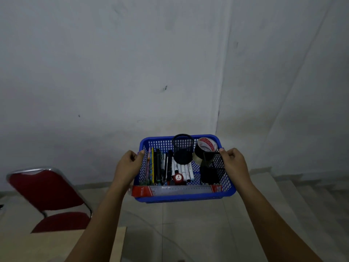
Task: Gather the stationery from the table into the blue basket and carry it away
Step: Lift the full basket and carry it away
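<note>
Both hands carry the basket (pixel 186 197) in the air ahead of me: my left hand (pixel 130 163) grips its left rim, my right hand (pixel 232 161) grips its right rim, fingers curled over each edge. Basket: blue plastic lattice, rectangular, loaded. Inside, from its left wall: pencils (pixel 150 167), pens (pixel 159 167), white markers (pixel 186 170), a round mesh cup (pixel 182 150), tape rolls (pixel 206 148), a square black holder (pixel 212 170). A ruler (pixel 177 190) lies along its near wall. Left of the basket stands a red chair (pixel 45 188); below it, tiled floor (pixel 188 229); behind it, a pale wall (pixel 151 72).
</note>
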